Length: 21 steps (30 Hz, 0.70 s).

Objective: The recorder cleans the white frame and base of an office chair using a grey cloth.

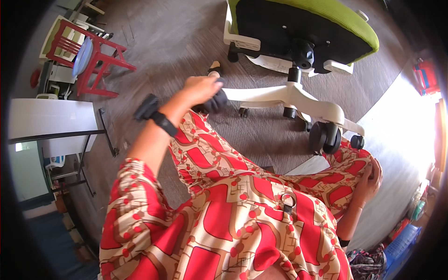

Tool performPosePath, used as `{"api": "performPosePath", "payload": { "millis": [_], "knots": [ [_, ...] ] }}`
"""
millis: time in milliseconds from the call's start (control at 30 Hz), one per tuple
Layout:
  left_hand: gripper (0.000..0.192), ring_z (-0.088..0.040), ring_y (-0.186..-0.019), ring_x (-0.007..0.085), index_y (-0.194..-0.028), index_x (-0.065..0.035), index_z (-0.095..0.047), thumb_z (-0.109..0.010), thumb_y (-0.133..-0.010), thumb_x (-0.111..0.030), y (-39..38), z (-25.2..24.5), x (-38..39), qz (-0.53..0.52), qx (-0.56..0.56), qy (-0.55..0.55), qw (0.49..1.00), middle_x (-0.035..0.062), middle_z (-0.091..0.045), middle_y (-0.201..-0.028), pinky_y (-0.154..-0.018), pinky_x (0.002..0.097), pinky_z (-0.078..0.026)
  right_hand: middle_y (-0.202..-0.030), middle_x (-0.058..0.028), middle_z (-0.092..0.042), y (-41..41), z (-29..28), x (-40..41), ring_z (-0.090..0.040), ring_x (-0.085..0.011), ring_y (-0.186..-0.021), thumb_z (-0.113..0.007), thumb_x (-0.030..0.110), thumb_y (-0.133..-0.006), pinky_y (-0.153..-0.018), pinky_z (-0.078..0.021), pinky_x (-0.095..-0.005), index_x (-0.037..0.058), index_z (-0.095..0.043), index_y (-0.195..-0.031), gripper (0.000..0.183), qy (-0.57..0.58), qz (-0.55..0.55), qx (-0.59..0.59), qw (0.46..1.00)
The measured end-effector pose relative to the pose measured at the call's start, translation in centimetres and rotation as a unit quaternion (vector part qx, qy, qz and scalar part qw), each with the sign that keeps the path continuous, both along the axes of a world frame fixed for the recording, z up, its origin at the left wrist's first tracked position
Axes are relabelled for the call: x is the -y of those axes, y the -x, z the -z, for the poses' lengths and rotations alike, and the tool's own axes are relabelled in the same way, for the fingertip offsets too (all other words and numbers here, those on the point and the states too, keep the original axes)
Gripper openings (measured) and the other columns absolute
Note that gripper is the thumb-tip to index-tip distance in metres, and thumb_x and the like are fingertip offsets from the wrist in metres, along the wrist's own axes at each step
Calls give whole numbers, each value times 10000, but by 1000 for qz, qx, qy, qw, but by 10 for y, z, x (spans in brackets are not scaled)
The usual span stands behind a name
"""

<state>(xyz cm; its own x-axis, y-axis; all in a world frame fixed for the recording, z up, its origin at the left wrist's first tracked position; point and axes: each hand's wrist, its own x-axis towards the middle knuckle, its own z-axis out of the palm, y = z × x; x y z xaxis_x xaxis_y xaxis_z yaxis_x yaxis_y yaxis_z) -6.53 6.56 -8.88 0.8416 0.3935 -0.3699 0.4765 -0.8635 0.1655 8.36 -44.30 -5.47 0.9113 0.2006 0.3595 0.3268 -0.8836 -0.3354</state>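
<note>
My left hand (203, 91), with a black band and device strapped to the wrist, is closed over a black item (214, 102) at the end of a white chair-base leg (250, 94). Blur hides whether this item is a caster or a cloth. The swivel chair is tipped towards me, its black seat underside (273, 31) and green cushion edge (336, 17) showing. A black twin-wheel caster (325, 138) stands near my right shin. My right hand (373, 178) rests on my right knee, apart from the chair, with no object visible in it.
A red chair (101, 59) bearing a blue round piece (83, 57) stands at upper left. Below it is a white table (52, 117) with black metal legs. A blue plastic basket (402, 245) lies at lower right. Bright light falls on the floor (392, 115) at right.
</note>
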Motion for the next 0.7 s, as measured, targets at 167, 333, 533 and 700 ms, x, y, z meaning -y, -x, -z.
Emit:
{"api": "performPosePath", "payload": {
  "millis": [167, 333, 533, 700],
  "knots": [
    [341, -602, -848, 378, -953, -25, -573, -407, -916, -321, -4, 26, 4, 63, 83, -61, 993, 205, -635, -897, -766, 468, -455, -1085, -91, -615, 0, 4, -1, -568, -256, -1000, -519, 123, -865, -838, -457, -351, 64, -641, -1021, 207, -31, 18, -15, 999],
    [281, -623, -801, 335, -913, -40, -554, -416, -912, -285, -61, 66, 63, 94, 138, -26, 986, 182, -635, -843, -724, 459, -469, -1092, -90, -611, 1, 5, -1, -572, -253, -986, -521, 94, -844, -844, -459, -350, 70, -642, -1010, 206, -12, 20, -4, 1000],
    [345, -608, -909, 349, -998, -33, -539, -410, -909, -341, -107, 92, 105, 80, 187, -19, 979, 178, -622, -962, -813, 448, -447, -1061, -85, -621, -2, 9, 3, -579, -251, -965, -524, 88, -846, -796, -480, -341, 64, -646, -996, 195, 2, -2, 20, 1000],
    [423, -554, -1027, 316, -1113, -90, -511, -472, -872, -435, -73, 64, 76, 127, 112, 51, 984, 134, -577, -1083, -872, 474, -394, -1057, -84, -622, 1, 6, -1, -582, -244, -960, -528, 93, -849, -768, -489, -330, 60, -647, -996, 192, -9, 9, 5, 1000]
  ]
}}
